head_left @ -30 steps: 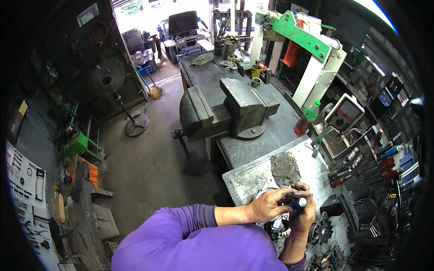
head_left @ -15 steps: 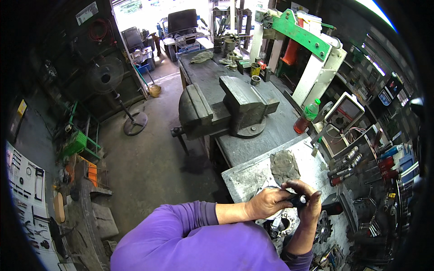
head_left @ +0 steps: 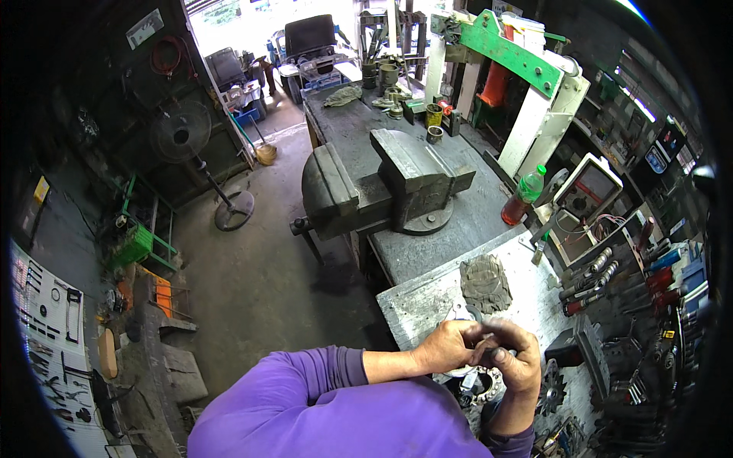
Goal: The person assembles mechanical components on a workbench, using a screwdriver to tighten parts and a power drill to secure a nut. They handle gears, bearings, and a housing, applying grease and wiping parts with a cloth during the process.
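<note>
My left hand (head_left: 447, 347) and my right hand (head_left: 518, 360) meet above the metal-topped bench (head_left: 416, 299), fingers closed against each other. Whatever they pinch is mostly hidden by the fingers, and I cannot make it out. Just below them lies a round metal housing (head_left: 489, 388) with an open centre, partly covered by my hands and sleeve. A dark toothed metal disc (head_left: 551, 391) lies to the right of my right wrist. Beyond my fingers a crumpled grey rag (head_left: 485, 283) is spread on the bench top.
A large bench vise (head_left: 416, 179) stands ahead on the dark workbench. A bottle of red liquid (head_left: 524, 195) with a green cap is at the right. Screwdrivers and other hand tools (head_left: 663, 284) crowd the right side. A pedestal fan (head_left: 182, 137) stands on the floor at left.
My right hand has turned and its fingers have folded in toward my left hand. The dark cylindrical piece seen between the hands earlier is now mostly covered. The view has shifted slightly.
</note>
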The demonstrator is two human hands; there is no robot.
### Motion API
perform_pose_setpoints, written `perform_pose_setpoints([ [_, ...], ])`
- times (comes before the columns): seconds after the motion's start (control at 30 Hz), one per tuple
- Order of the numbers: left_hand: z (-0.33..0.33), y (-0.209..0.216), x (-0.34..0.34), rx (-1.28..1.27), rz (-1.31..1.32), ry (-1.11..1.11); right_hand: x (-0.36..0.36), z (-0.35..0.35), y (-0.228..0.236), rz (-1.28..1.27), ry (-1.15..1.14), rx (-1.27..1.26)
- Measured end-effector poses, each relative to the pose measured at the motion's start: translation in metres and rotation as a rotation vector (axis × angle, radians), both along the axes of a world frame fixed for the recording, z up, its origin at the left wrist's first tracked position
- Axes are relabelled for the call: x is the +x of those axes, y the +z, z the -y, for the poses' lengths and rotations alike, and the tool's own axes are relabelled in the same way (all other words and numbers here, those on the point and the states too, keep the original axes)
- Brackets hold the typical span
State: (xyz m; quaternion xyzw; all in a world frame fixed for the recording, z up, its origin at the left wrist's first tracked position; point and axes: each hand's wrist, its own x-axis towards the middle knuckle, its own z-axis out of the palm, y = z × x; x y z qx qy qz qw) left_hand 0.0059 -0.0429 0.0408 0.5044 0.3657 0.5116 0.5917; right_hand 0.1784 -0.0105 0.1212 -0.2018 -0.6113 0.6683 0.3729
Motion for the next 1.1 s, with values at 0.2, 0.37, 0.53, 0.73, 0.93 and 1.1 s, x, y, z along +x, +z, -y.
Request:
perform_pose_setpoints([
  [0.2, -0.006, -0.005, -0.003, 0.166, -0.184, 0.037, -0.007, 0.005, -0.010, -0.052, -0.182, -0.057],
  [0.37, -0.007, -0.005, -0.002, 0.342, -0.286, 0.106, -0.013, 0.006, -0.015, 0.102, -0.463, 0.213],
  [0.53, -0.006, -0.005, 0.002, 0.481, -0.303, 0.203, -0.017, 0.017, -0.010, 0.181, -0.540, 0.301],
  [0.73, -0.003, -0.007, 0.003, 0.206, -0.204, 0.089, -0.007, 0.010, -0.001, 0.072, -0.309, 0.169],
  [0.93, -0.013, 0.000, -0.001, 0.431, -0.360, 0.110, -0.013, 0.009, -0.008, 0.166, -0.510, 0.132],
  [1.1, -0.022, -0.004, -0.036, 0.577, -0.430, 0.055, -0.016, 0.017, -0.010, 0.146, -0.564, 0.121],
])
